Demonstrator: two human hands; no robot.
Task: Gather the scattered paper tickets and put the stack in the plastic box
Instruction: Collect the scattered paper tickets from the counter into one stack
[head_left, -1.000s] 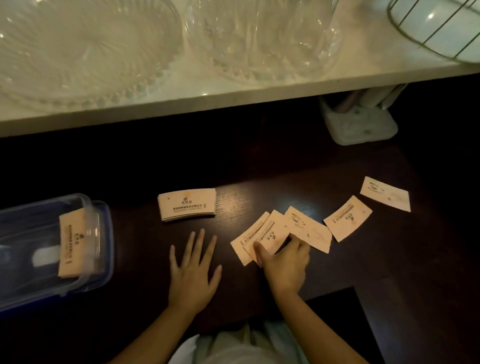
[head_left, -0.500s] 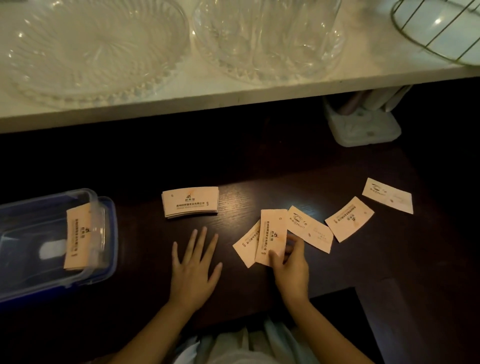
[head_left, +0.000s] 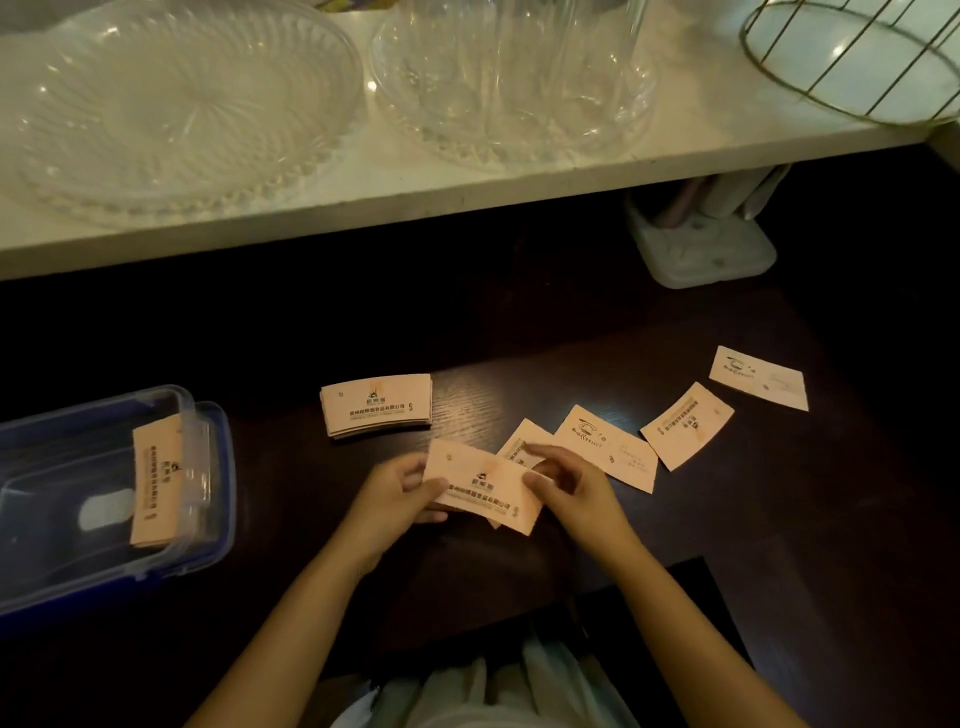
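Both hands hold one pale orange ticket (head_left: 480, 486) just above the dark table: my left hand (head_left: 397, 501) pinches its left end and my right hand (head_left: 571, 488) its right end. A neat stack of tickets (head_left: 376, 405) lies behind the hands. Partly under my right hand lies another ticket (head_left: 522, 441). Three more tickets lie spread to the right (head_left: 605, 447), (head_left: 685, 426), (head_left: 758, 376). The clear plastic box (head_left: 31, 467) with a blue rim sits at the far left, with a ticket (head_left: 156, 480) leaning inside it.
A white shelf (head_left: 467, 176) overhangs the back of the table, carrying two clear glass dishes (head_left: 171, 104), (head_left: 509, 78) and a wire basket (head_left: 862, 62). A pale plastic holder (head_left: 701, 249) stands under the shelf at the back right.
My right hand lifted one ticket off the table and turned it sideways. My left hand rose from lying flat on the table and took the ticket's left end.
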